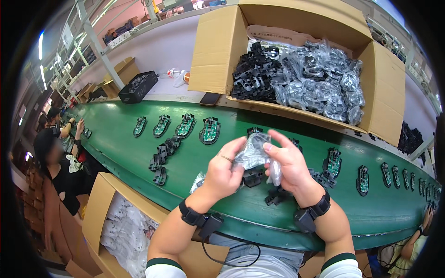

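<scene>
At the far left, a co-worker [58,162] is seen beside the green belt [111,134]. Below, an open carton [99,201] is filled with white bagged items [127,231]. On the belt, green circuit boards [162,125] in dark housings are set in a row, with black plastic parts [159,157] clustered nearer. At mid-belt, the left edge of a clear plastic bag [252,154] is pinched between the thumb and fingers of the left hand [223,170]; its right side is gripped by the right hand [292,167], thumb pressed on the film. The bag is held above the belt; its contents cannot be made out. Behind, a large carton [215,51] is heaped with black parts and bagged pieces [320,78]. Farther right, more boards are spaced along the belt.
</scene>
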The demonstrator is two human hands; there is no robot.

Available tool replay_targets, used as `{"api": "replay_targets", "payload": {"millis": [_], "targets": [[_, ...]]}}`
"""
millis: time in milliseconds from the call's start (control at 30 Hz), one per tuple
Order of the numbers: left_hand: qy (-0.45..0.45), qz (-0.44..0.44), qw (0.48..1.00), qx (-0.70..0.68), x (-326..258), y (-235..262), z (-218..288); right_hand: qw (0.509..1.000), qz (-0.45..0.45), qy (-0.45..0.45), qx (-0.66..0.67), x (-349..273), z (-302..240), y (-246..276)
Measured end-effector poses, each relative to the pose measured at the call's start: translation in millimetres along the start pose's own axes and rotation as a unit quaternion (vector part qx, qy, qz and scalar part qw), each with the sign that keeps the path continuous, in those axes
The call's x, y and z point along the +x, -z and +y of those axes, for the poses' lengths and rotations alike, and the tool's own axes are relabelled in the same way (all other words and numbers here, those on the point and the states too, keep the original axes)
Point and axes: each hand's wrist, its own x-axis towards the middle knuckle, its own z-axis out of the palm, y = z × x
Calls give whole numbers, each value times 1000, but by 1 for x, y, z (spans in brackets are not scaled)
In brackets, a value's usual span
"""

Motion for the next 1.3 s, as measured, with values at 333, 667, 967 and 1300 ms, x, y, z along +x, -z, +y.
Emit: {"api": "replay_targets", "payload": {"millis": [333, 667, 967, 1300], "targets": [[248, -29, 956, -155, 4, 22, 22, 894, -121, 269, -338, 1, 5, 15], [50, -39, 997, -47, 3, 31, 3, 760, -127, 175, -613, -12, -26, 13], [24, 145, 989, -25, 6, 28, 0, 791, 8, 441, -424, -2, -21, 6], [109, -317, 902, 273, -15, 20, 2, 902, -16, 374, -214, -9, -40, 21]]}}
